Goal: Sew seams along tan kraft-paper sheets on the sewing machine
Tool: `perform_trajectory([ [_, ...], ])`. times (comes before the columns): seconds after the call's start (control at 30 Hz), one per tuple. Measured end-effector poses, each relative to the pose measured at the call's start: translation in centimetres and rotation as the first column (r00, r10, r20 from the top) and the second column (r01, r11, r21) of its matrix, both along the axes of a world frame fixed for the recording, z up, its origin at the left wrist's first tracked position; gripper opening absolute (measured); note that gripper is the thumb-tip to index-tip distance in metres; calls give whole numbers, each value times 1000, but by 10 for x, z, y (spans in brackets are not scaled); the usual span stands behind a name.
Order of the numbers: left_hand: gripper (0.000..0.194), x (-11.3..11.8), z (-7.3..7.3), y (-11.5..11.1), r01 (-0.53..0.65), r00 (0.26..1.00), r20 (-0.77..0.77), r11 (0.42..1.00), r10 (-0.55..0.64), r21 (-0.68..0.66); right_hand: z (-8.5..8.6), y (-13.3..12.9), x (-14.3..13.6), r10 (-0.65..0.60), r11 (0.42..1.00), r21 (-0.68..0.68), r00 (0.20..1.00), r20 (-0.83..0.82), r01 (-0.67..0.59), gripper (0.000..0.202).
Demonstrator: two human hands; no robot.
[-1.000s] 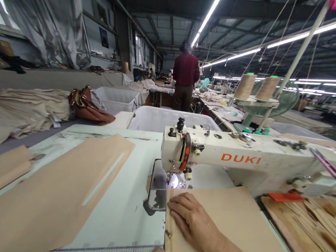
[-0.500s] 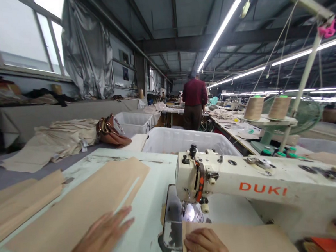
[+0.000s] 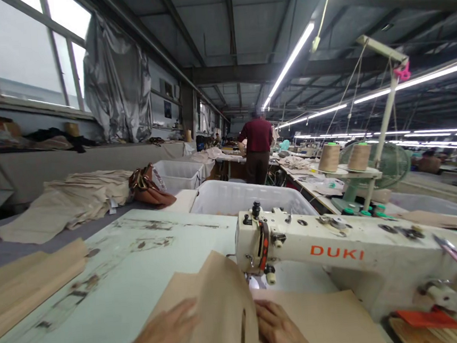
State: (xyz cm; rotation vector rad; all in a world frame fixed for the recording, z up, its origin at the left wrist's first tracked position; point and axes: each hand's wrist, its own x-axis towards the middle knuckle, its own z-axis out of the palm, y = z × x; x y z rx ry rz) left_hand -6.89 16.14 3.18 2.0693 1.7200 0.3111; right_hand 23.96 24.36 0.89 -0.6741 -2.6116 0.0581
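Note:
A tan fabric panel (image 3: 224, 305) with a narrow slit is bowed upward in front of the sewing machine (image 3: 298, 240). On its left side, my left hand (image 3: 166, 329) grips it, fingers over the surface and thumb hidden. My right hand (image 3: 280, 330), fingers curled, pinches at the panel's right edge, just in front of the needle area. Under that hand a second tan panel (image 3: 324, 312) lies flat on the machine bed, reaching right below the arm. The raised panel partly hides the needle plate and the presser foot.
More folded tan panels (image 3: 34, 284) lie at the left of the pale green table (image 3: 139, 254). Behind them are a fabric pile (image 3: 67, 201) and a brown bag (image 3: 150, 186). A white bin (image 3: 250, 193) stands beyond the machine, thread cones (image 3: 329, 157) at right. A person (image 3: 258, 142) stands farther back.
My left hand has drawn the slit panel from the left of the table rightward and up against my right hand. The view has shifted slightly. The person in the background has moved a little.

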Motion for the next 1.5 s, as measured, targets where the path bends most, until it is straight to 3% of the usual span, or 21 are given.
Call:
perform_trajectory([
  [0.03,60,-1,10,13,-39,998,-45,992,45,122,8,-9,1,-30,997,-66,999,10,31,45],
  [0.1,64,-1,20,46,-60,996,-60,987,69,149,22,-23,1,-60,986,-154,998,13,62,55],
  [0.2,64,12,15,93,-28,998,-56,986,37,163,32,-32,0,-87,973,-213,996,7,86,61],
  [0.27,65,24,9,109,15,999,-39,983,-8,181,31,-32,1,-96,969,-227,995,2,94,59],
  [0.33,66,35,6,108,79,997,-9,976,-78,204,29,-31,2,-98,967,-235,995,8,97,56],
  [0.43,59,48,7,82,201,976,40,950,-216,239,25,-30,2,-113,967,-233,994,-8,108,53],
  [0.6,9,69,11,40,244,952,100,917,-288,316,24,-29,2,-101,973,-210,995,-14,96,48],
  [0.77,16,80,11,60,130,968,144,904,-204,408,25,-33,1,-91,983,-160,996,-27,85,37],
  [0.87,13,83,4,70,104,974,133,882,-185,460,25,-40,3,-100,985,-146,994,-36,93,34],
  [1.0,31,86,-15,53,139,972,101,863,-213,486,22,-45,7,-104,984,-152,993,-57,94,32],
  [1.1,27,88,-23,46,164,971,72,850,-229,500,21,-46,8,-89,985,-156,994,-63,78,32],
  [1.37,20,87,-7,108,151,980,20,799,-200,583,22,-46,7,-79,983,-169,994,-74,65,31],
  [1.5,22,79,-3,94,191,972,13,822,-234,536,21,-46,7,-96,977,-200,993,-72,80,33],
])
